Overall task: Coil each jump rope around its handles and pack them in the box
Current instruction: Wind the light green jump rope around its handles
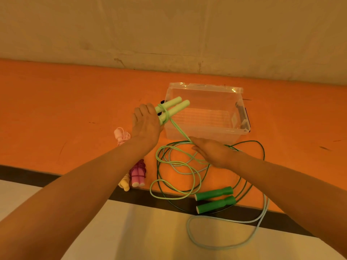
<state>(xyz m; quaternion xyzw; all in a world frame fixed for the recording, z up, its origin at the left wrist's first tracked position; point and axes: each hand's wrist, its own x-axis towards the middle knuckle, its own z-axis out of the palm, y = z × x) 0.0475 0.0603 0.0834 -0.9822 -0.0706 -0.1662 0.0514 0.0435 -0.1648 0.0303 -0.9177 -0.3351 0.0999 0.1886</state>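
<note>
Nearest, loose pale-green cord loops on the orange counter below the clear plastic box. Right hand pinches it, taut up-left to paired pale-green handles gripped by left hand, angled boxward.

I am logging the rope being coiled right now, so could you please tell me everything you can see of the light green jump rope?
The light green jump rope has two pale green, matte, foam-like handles held side by side in the left hand, tips pointing up toward the clear plastic box. A few turns of cord already wrap the handles. From there the cord runs taut down to the right hand, then lies in loose loops on the orange surface, overlapping the dark green rope's cord.
</note>
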